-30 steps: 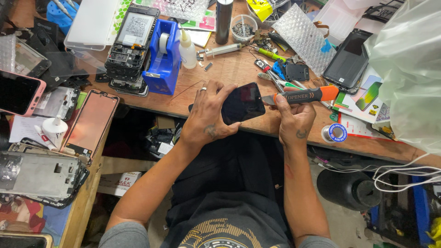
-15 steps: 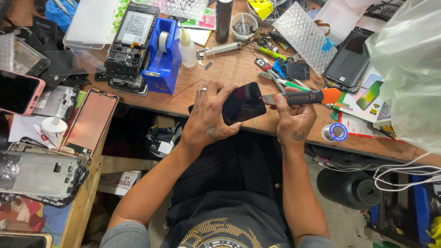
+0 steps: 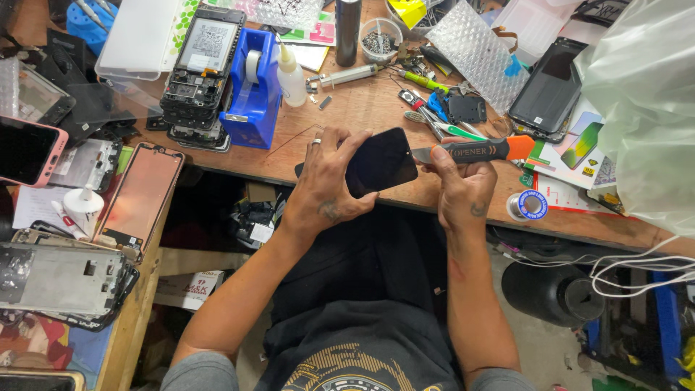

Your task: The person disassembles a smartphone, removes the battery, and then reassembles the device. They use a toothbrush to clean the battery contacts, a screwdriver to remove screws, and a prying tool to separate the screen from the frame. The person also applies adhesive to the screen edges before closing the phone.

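Centrally, a black phone (image 3: pixel 378 161) is held just above the front edge of the wooden workbench (image 3: pixel 347 116), tilted with its dark glass face toward the camera. The left hand (image 3: pixel 329 185) wraps its near end, fingers spread across the face and thumb beneath, so the grip is closed firmly on the phone. The right hand (image 3: pixel 463 190) is closed around an opening tool (image 3: pixel 470 150) with a dark and orange handle; its thin metal blade meets the phone's right edge, apparently at the seam, though the exact point of entry is too small to tell.

To work this seam well, the blade should, in judgement, stay nearly flat to the edge and enter shallowly, while the left hand steadies the body rather than bending it; twisting or levering hard risks cracking the glass.

Beyond the hands, a blue tape dispenser (image 3: pixel 253 87) stands on the bench just beside a stack of opened phones (image 3: pixel 203 72) with exposed boards. A small white dropper bottle (image 3: pixel 291 72) stands just right of the dispenser, with a syringe (image 3: pixel 351 74) lying further right. Near the right hand lie a spool of solder wire (image 3: pixel 528 205), bubble wrap (image 3: pixel 474 51) and another dark phone (image 3: pixel 550 87). A copper-coloured screen panel (image 3: pixel 141 195) lies on the side shelf at left, near a pink-cased phone (image 3: pixel 29 150).
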